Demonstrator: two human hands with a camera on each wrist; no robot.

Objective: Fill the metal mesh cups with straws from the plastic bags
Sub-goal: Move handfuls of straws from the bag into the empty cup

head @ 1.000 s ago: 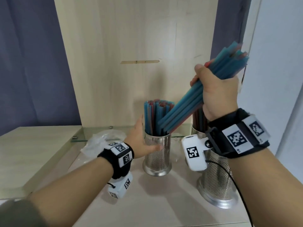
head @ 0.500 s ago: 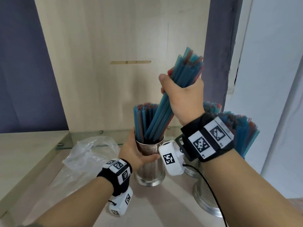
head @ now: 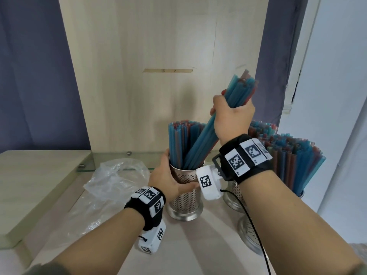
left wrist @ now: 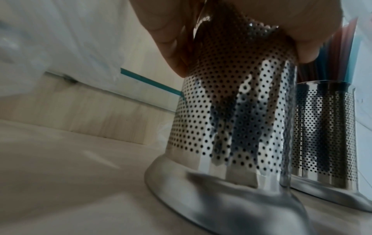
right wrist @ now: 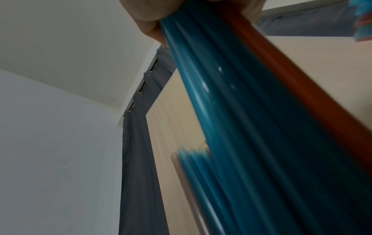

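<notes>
My left hand (head: 168, 179) grips the upper wall of a perforated metal cup (head: 184, 197) that stands on the wooden shelf and holds upright blue and red straws (head: 178, 143). My right hand (head: 231, 118) grips a bundle of blue and red straws (head: 200, 143) tilted to the right, its lower ends inside that cup's mouth. The left wrist view shows the cup (left wrist: 231, 111) from low down with my fingers (left wrist: 171, 39) curled round its top. In the right wrist view the bundle (right wrist: 251, 127) runs down from my fist.
Two more metal cups stand at the right, one behind my right wrist (head: 234, 195) and a nearer one (head: 248, 235), both packed with straws (head: 294, 161). A crumpled clear plastic bag (head: 111, 181) lies left of the cups. A wooden back panel (head: 158, 76) rises behind.
My right hand has swung the bundle from a flat slant to a steeper tilt and lowered its ends into the cup. My left hand has kept hold of the cup.
</notes>
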